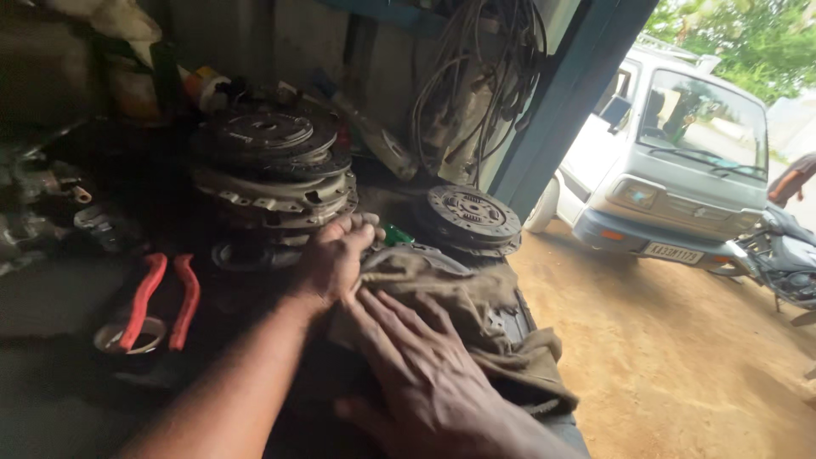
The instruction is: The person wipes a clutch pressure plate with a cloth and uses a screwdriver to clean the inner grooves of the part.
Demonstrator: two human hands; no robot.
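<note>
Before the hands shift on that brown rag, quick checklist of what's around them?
1. Left hand grip: fingers curled over the far edge of the brown rag. Ok.
2. Right hand contact: lies flat, palm down, on the near part of the rag. Ok.
3. What is under the rag: a grey metal part shows at its right edge, the rest is covered. Cannot tell.
4. Stack of clutch plates just beyond the left hand: piled unevenly, close to the knuckles. Not ok.
5. Single clutch disc right of the stack: lies apart from both hands. Ok.
6. Red-handled pliers on the bench: left of the left forearm, untouched. Ok.
</note>
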